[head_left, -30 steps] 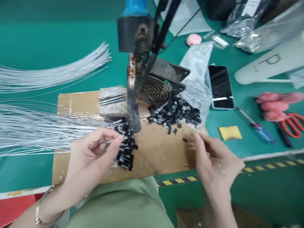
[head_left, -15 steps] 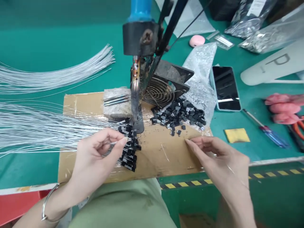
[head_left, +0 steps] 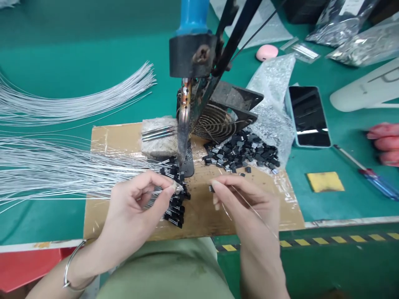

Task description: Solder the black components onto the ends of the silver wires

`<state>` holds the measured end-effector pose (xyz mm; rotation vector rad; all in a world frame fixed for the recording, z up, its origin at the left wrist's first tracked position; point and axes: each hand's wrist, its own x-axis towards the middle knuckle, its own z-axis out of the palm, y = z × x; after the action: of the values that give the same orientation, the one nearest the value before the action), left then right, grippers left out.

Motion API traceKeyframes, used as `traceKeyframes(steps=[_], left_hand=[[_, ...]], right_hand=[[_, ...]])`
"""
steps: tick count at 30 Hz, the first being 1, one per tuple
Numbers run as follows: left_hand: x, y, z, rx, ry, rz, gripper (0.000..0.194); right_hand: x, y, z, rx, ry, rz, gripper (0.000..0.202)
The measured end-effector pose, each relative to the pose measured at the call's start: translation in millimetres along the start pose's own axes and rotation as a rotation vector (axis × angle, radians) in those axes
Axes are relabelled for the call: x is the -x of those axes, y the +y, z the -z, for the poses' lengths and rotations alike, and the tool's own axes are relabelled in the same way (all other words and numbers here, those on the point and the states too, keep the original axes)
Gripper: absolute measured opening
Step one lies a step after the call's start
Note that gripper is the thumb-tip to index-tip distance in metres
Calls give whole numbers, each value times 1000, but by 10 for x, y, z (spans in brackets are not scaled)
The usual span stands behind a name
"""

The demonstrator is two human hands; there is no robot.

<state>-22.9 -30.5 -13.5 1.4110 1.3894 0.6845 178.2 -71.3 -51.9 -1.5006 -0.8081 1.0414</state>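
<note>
My left hand point(head_left: 137, 211) is closed in a pinch on the tip of a wire point(head_left: 178, 188), just above a cluster of black connectors point(head_left: 174, 216) fixed to wire ends. Between the thumb and fingers of my right hand point(head_left: 255, 207) is a small black connector point(head_left: 211, 188), a short way to the right of the wire tip. A thin silvery strand point(head_left: 249, 203) runs across that same hand. Above and between both hands, the soldering iron point(head_left: 183, 124) points downward from its stand. Loose black connectors point(head_left: 243, 151) lie heaped behind my right hand.
White wires point(head_left: 56, 166) spread leftward over the cardboard point(head_left: 199, 220), with another bundle point(head_left: 93, 95) behind. A fan point(head_left: 224, 116) stands behind the iron. To the right are a phone point(head_left: 309, 116), a yellow sponge point(head_left: 325, 182), a screwdriver point(head_left: 368, 174) and a white cup point(head_left: 364, 87).
My right hand has moved left towards my left hand, and a black connector now shows at its fingertips. My left hand keeps its pinch. The view has shifted slightly.
</note>
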Motion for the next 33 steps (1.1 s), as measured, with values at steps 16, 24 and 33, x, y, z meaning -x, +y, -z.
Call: traceKeyframes(steps=[16, 24, 33], left_hand=[[-35, 40, -40, 116, -100, 54, 12], [-35, 42, -34, 100, -109, 70, 13], [-47, 46, -32, 118, -120, 81, 13]], right_hand=[[96, 20, -377, -23, -70, 32, 12], [104, 30, -395, -50, -90, 21, 13], [103, 55, -385, -80, -109, 30, 9]])
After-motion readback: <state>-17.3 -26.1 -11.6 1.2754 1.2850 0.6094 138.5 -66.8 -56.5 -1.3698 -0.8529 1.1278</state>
